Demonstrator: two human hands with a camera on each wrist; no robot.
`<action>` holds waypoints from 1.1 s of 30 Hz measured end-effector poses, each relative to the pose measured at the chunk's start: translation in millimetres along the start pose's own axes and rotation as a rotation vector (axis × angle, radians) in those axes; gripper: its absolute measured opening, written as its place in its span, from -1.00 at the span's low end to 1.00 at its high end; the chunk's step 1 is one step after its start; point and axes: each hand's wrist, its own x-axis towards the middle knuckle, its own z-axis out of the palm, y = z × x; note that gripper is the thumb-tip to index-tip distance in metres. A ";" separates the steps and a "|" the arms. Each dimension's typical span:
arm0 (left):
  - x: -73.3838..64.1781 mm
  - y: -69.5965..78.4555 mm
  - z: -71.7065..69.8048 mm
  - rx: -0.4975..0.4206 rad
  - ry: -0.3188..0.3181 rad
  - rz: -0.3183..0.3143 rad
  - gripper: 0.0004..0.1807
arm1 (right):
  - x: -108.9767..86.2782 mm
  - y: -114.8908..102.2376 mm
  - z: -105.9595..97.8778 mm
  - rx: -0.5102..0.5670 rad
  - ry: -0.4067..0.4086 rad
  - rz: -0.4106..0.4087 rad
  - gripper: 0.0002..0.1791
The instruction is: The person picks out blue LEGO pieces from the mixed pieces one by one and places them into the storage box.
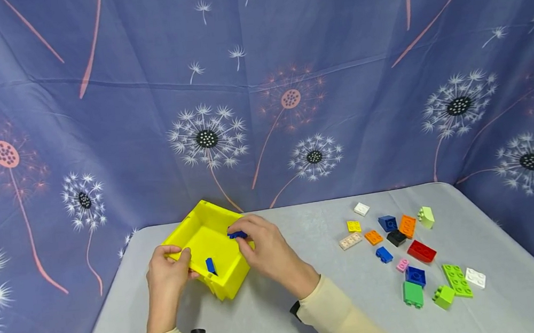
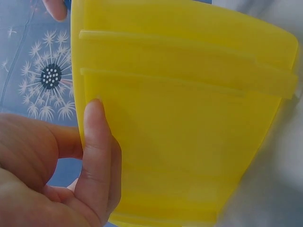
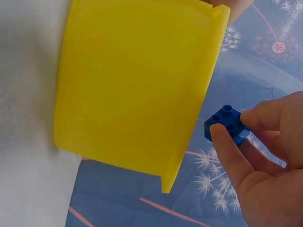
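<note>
Fabric [image 1: 375, 140] with big dandelion prints fills the upper part of the head view, with a pale grey surface [image 1: 307, 237] below it. Left of centre, low in the frame, is a yellow bin [image 1: 237, 282]. The left hand [image 1: 168, 272] has it pinched at the rim on the left side, fingers against the outer wall. Meanwhile the right hand [image 1: 270, 249] is at the bin's open top, toward the right side, fingers narrowed around a small blue brick [image 3: 227, 118]; the right wrist view shows its round studs pretty clearly. Another blue piece [image 1: 210, 266] lies inside the bin, near the wall closest to the bottom of the frame.

Over at lower right there's a loose scatter of other bricks, well apart from the bin. Topmost is a white brick [image 1: 362, 209], with a yellow brick [image 1: 354, 226] just below. Further down sit a red brick [image 1: 422, 252], a pink brick [image 1: 402, 265] and a green brick [image 1: 413, 294], plus a lime plate [image 1: 457, 280] near the right end of the bunch.
</note>
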 end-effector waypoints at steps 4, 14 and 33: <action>-0.1 0.1 0.2 0.001 0.003 0.001 -0.60 | -0.6 -1.0 2.2 -0.022 -0.022 -0.021 -0.77; 0.9 -0.9 0.6 -0.022 0.001 0.014 -0.62 | -1.6 -1.4 4.0 -0.066 -0.037 -0.036 -0.74; 0.3 -1.4 -0.6 0.006 0.001 0.018 -0.59 | 0.8 -0.3 -11.9 -0.095 0.004 -0.019 -0.75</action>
